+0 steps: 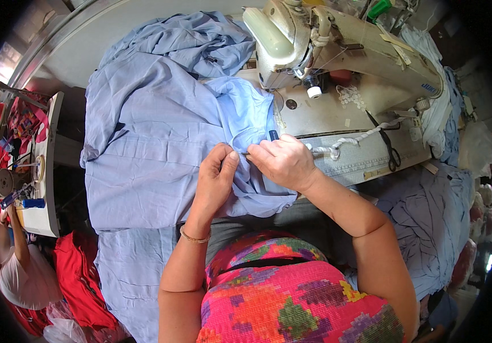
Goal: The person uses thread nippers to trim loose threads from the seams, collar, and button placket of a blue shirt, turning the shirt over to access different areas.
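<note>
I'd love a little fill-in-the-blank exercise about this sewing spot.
The bare left hand and bare right hand both pinch thin wrinkled cloth coloured ____.
A thin yellowish bracelet circles the ____ wrist.
Long black metal scissors lie to the ____ of both hands.

Missing words: blue; left; right.

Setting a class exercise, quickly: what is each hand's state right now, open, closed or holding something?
Left hand: closed, pinching the cloth.
Right hand: closed, also pinching the cloth.
</note>
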`<state>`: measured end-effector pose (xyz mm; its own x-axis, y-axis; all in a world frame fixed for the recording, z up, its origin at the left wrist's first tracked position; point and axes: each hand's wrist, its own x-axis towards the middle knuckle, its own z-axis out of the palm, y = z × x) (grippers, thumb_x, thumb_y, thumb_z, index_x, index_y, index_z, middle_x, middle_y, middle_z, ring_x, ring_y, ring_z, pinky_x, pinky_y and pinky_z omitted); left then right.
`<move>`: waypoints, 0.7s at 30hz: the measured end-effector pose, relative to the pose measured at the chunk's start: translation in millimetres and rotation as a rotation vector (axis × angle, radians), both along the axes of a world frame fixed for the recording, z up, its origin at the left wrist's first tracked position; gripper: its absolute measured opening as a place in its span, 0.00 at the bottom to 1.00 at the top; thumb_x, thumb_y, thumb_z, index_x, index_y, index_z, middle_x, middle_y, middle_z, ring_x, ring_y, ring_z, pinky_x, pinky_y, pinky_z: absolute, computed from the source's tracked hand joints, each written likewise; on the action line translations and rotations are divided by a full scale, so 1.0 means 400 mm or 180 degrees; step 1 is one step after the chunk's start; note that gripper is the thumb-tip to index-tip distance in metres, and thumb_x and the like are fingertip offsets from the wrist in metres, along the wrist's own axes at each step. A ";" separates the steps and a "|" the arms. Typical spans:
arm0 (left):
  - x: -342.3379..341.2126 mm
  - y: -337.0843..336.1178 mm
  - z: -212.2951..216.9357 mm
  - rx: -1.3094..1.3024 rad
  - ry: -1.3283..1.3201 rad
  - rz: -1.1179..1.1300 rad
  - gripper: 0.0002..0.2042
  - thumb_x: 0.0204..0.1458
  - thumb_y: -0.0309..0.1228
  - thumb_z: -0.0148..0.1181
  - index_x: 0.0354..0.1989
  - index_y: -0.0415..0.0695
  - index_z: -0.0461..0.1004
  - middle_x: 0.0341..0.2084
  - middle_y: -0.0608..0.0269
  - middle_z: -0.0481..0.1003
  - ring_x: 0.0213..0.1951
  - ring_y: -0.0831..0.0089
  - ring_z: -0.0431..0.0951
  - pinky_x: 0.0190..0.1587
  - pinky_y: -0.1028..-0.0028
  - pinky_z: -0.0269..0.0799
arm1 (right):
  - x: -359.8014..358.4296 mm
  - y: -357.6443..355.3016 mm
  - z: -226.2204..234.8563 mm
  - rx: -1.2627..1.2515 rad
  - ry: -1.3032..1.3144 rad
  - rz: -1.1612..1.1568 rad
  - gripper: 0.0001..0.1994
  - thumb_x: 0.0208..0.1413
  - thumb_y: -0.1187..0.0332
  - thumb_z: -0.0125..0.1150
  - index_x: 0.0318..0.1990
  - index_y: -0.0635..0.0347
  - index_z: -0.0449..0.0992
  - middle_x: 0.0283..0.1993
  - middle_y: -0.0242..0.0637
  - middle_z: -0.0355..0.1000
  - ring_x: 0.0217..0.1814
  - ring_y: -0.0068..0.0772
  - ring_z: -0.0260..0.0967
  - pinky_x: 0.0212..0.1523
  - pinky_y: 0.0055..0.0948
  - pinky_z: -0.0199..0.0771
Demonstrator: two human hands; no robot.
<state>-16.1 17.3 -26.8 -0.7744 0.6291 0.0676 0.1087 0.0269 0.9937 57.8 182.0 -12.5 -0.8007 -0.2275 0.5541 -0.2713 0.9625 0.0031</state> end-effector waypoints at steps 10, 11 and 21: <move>0.004 0.003 0.003 -0.0071 0.0099 0.0070 0.09 0.57 0.28 0.50 0.26 0.36 0.64 0.21 0.65 0.60 0.26 0.78 0.59 0.31 0.77 0.59 | 0.002 -0.001 -0.003 0.0051 -0.0017 -0.0050 0.04 0.48 0.64 0.57 0.30 0.49 0.71 0.18 0.25 0.60 0.19 0.23 0.64 0.22 0.25 0.61; 0.004 0.004 0.004 -0.0071 0.0067 0.0073 0.09 0.57 0.28 0.50 0.26 0.36 0.65 0.21 0.66 0.60 0.26 0.78 0.59 0.31 0.77 0.59 | 0.003 -0.002 -0.001 0.0058 -0.0012 -0.0053 0.04 0.48 0.64 0.57 0.30 0.49 0.71 0.18 0.25 0.60 0.19 0.23 0.64 0.22 0.25 0.61; 0.007 0.007 -0.002 -0.0012 -0.0167 0.0118 0.09 0.58 0.29 0.50 0.27 0.37 0.66 0.20 0.70 0.61 0.27 0.81 0.59 0.30 0.78 0.59 | 0.003 -0.007 0.004 0.0074 0.0096 -0.0124 0.04 0.49 0.63 0.57 0.29 0.50 0.71 0.18 0.25 0.60 0.19 0.24 0.64 0.22 0.25 0.60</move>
<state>-13.3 20.0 -27.6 -0.7995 0.6002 0.0242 0.0554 0.0336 0.9979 58.8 179.3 -11.0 -0.7922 -0.2096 0.5731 -0.2332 0.9719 0.0331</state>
